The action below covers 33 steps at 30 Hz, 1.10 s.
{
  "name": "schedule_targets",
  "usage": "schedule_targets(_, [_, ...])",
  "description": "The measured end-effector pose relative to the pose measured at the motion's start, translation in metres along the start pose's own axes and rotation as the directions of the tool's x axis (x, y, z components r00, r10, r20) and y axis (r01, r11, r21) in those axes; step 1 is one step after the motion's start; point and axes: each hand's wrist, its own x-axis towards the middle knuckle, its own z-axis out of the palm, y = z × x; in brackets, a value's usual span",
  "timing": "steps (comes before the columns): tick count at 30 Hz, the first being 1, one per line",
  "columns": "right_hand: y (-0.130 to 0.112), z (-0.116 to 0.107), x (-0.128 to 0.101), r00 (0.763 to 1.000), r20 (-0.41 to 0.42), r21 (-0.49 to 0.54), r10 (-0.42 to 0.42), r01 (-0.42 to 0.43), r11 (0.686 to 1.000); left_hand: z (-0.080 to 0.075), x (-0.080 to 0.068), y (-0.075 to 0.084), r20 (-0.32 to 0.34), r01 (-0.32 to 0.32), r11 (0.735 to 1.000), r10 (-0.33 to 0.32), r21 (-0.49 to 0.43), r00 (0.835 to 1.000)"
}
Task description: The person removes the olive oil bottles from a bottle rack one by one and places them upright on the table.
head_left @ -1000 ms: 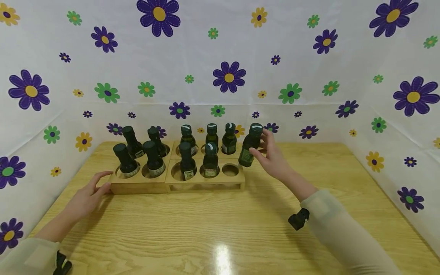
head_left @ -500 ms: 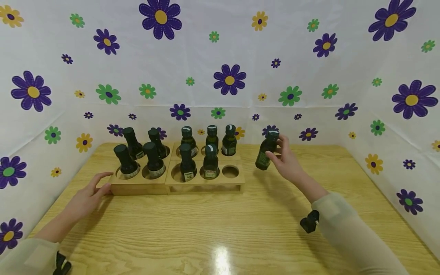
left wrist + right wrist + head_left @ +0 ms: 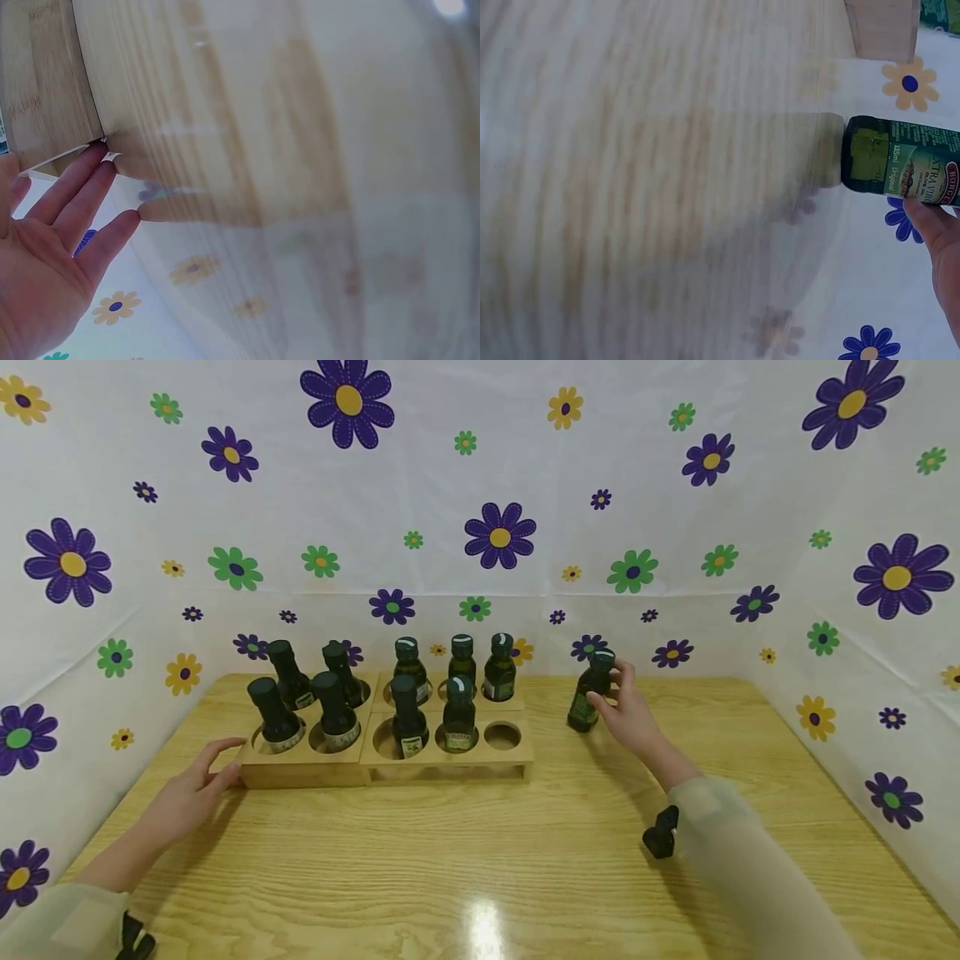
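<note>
In the head view my right hand (image 3: 633, 714) grips a small green olive oil bottle (image 3: 591, 695) by its upper part, right of the rack. The bottle leans a little. Its base is at the tabletop, and the right wrist view shows the label on the olive oil bottle (image 3: 907, 159) beside my fingers. Far left, my left hand (image 3: 183, 797) touches the end of the wooden bottle rack (image 3: 303, 772) with extended fingers. The left wrist view shows this hand (image 3: 56, 247) at the rack's lower corner. The rack's front right hole (image 3: 502, 735) has no bottle in it.
Several long-necked dark bottles (image 3: 339, 718) stand in the rack's left section. Shorter bottles (image 3: 499, 670) and another long-necked one (image 3: 408, 718) fill holes in the right section. A flower-patterned cloth (image 3: 420, 468) surrounds the wood-grain table (image 3: 420, 868) at back and sides.
My right hand has carried the olive oil bottle rightward, away from the rack, and lowered it to the table. The left hand has stayed at the rack's left end.
</note>
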Motion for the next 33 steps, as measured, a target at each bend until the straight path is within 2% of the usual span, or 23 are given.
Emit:
schedule_targets(5, [0.007,0.001,0.007,1.0,-0.022,-0.028,0.013,-0.013,1.0,0.001,0.0,-0.001,-0.001,0.003,1.0,-0.003,0.009,1.0])
schedule_targets(9, [0.008,0.002,0.011,0.999,-0.008,-0.04,0.041,-0.041,0.998,0.001,-0.001,-0.001,-0.001,0.006,1.0,-0.006,0.007,1.0])
schedule_targets(20, [0.011,0.003,0.016,0.996,-0.023,-0.025,0.083,-0.084,0.996,0.0,0.0,0.004,0.0,-0.006,1.0,0.006,0.004,1.0])
schedule_targets(30, [0.012,-0.003,0.008,0.99,-0.041,-0.001,0.136,-0.136,0.991,0.0,0.001,0.002,0.018,0.012,1.0,-0.012,-0.003,1.0])
schedule_targets(33, [0.011,-0.007,0.003,0.992,-0.052,0.002,0.117,-0.117,0.993,0.0,0.001,0.001,0.02,0.017,1.0,-0.017,-0.003,1.0])
